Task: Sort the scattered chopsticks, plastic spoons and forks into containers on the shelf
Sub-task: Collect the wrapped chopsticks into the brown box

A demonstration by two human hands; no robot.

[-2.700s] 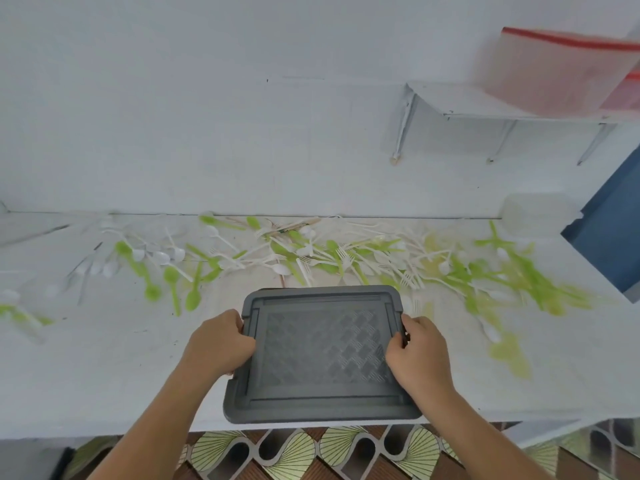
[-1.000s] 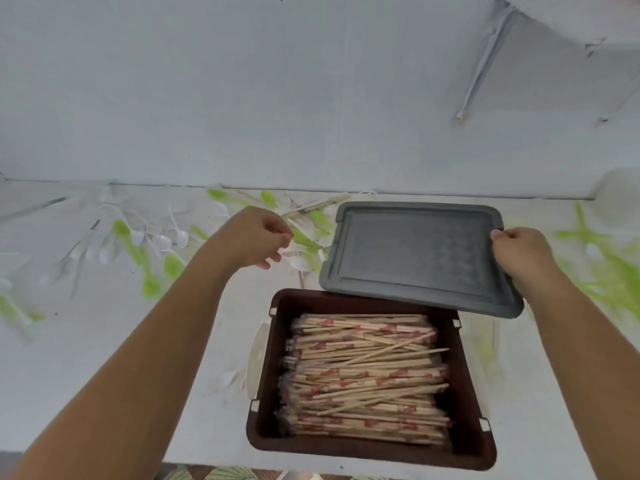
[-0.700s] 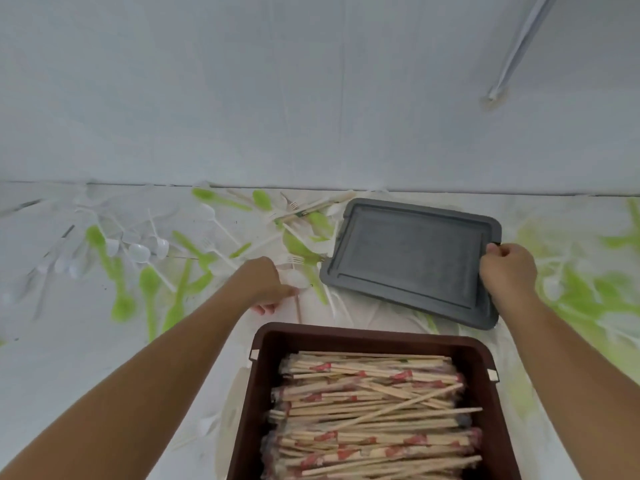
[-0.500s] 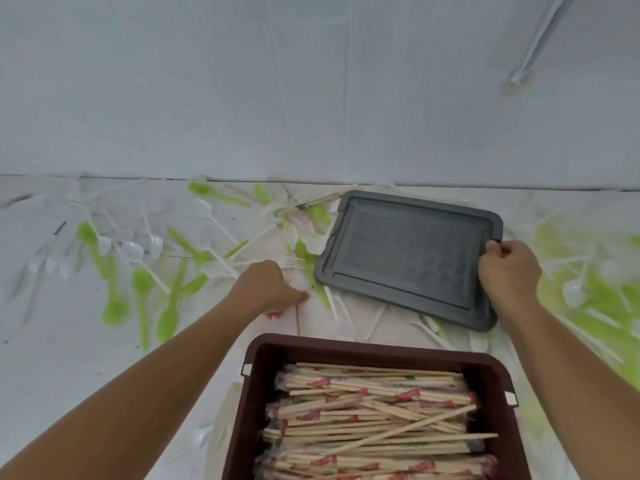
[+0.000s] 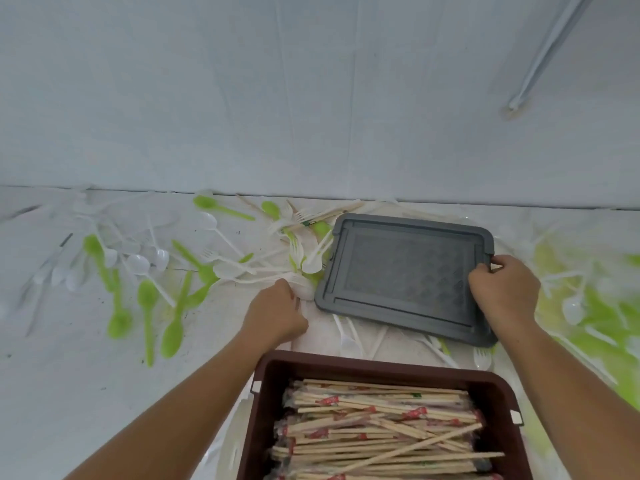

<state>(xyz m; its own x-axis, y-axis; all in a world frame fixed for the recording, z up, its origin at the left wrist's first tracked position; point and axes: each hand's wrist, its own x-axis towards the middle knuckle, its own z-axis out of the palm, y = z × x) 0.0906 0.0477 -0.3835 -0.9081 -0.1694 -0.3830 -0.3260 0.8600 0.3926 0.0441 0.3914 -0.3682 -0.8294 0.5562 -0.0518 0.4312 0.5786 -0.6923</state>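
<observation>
The right hand (image 5: 504, 296) clamps the grey lid (image 5: 405, 275) by its right edge. The left hand (image 5: 277, 311) curls over white cutlery (image 5: 228, 270) beside the lid; whether it holds any, I cannot tell.

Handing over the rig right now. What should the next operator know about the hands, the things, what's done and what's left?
Left hand is down among white cutlery beside the grey lid; its grip is unclear.
Right hand grips the lid's right edge; the lid lies on scattered cutlery.
Done: brown box is open, full of wrapped chopsticks.
Left: green spoons, forks and loose chopsticks lie unsorted on the table.
</observation>
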